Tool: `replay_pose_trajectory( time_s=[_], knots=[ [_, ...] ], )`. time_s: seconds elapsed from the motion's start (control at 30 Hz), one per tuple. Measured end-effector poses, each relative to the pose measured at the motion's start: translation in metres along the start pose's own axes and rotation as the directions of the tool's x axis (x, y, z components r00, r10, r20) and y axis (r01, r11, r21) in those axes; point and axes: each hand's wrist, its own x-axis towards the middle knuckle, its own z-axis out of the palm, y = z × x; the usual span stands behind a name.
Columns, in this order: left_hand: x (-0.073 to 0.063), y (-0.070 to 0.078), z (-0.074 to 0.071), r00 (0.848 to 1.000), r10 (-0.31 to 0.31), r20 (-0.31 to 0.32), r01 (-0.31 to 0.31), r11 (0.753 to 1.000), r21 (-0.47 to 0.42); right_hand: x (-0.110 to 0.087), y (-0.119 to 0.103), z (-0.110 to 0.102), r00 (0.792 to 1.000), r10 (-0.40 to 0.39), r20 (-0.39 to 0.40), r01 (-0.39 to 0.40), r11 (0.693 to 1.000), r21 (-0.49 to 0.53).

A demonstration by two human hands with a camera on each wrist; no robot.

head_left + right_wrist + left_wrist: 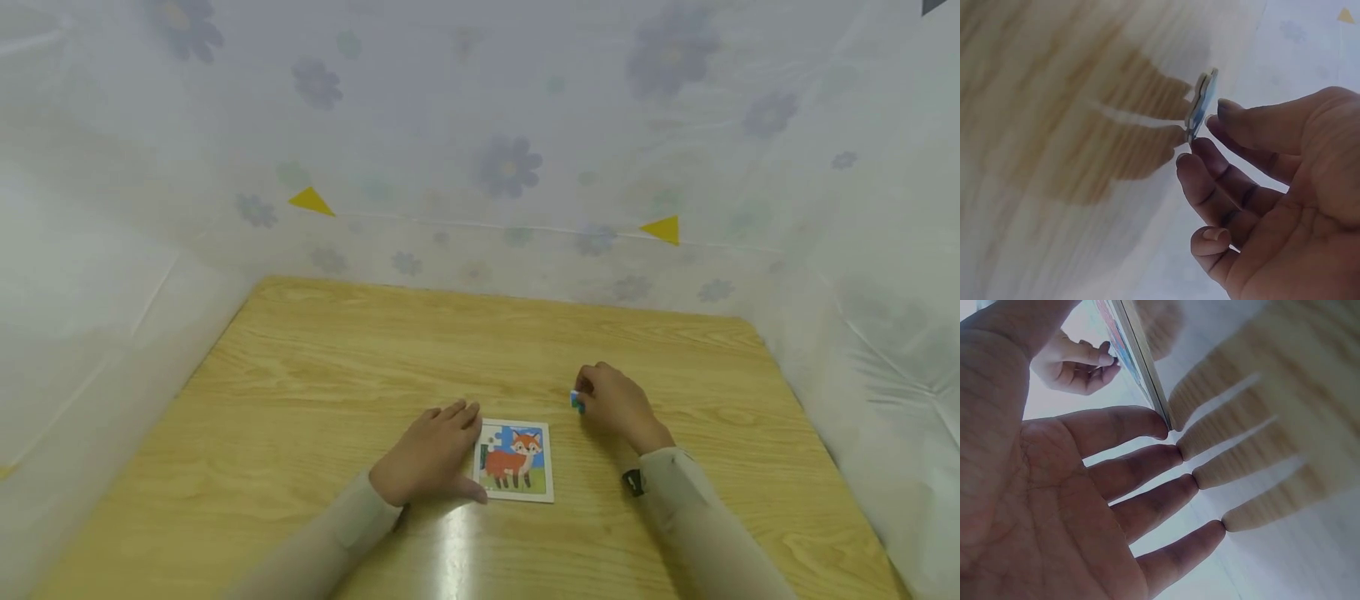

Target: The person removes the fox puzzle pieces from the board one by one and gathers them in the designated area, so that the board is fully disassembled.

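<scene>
A square fox jigsaw puzzle [513,461] in a pale frame lies on the table, with a pale gap showing in its picture at the upper left. My left hand [435,454] rests beside its left edge, fingers spread and fairly straight. In the left wrist view the index fingertip is right at the corner of the puzzle frame [1141,359], and the fingertips meet the tabletop. To the right of the puzzle, my right hand [617,408] pinches a small blue puzzle piece [1200,106] close over the table between thumb and fingers.
The wood-grain table [360,350] is glossy and reflects the hands. White flowered sheeting [465,108] rises behind it and along both sides. Two yellow triangles, a left one [311,201] and a right one [663,229], mark the back sheet.
</scene>
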Motion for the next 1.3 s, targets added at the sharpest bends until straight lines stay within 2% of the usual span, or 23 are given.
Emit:
replay_pose_trajectory(
  time_s=[0.17, 0.33, 0.57, 0.77, 1.03, 1.3],
  knots=[
    [0.0, 0.0, -0.001, 1.0, 0.0, 0.003, 0.0, 1.0, 0.006, -0.002, -0.01, 0.001, 0.999, -0.021, -0.029, 0.021, 1.0, -0.016],
    [-0.001, 0.001, -0.002, 1.0, -0.001, 0.01, 0.001, 1.0, 0.003, -0.007, -0.029, 0.007, 0.997, -0.053, -0.053, 0.051, 0.998, -0.039],
    [-0.001, 0.001, -0.003, 1.0, -0.01, 0.001, 0.01, 1.0, -0.006, -0.01, -0.06, 0.015, 0.997, -0.082, -0.003, 0.082, 0.997, 0.012],
    [0.001, 0.0, -0.002, 1.0, -0.004, -0.012, 0.004, 1.0, -0.002, -0.012, -0.076, 0.021, 0.997, -0.051, 0.063, 0.045, 0.996, 0.082],
    [0.0, 0.003, 0.0, 1.0, -0.009, -0.01, 0.009, 1.0, 0.016, -0.021, -0.088, 0.032, 0.976, -0.175, 0.128, 0.162, 0.981, 0.108],
    [-0.001, 0.004, -0.002, 1.0, -0.013, 0.003, 0.013, 1.0, 0.016, -0.025, -0.094, 0.036, 0.975, -0.184, 0.122, 0.172, 0.98, 0.103]
  ],
)
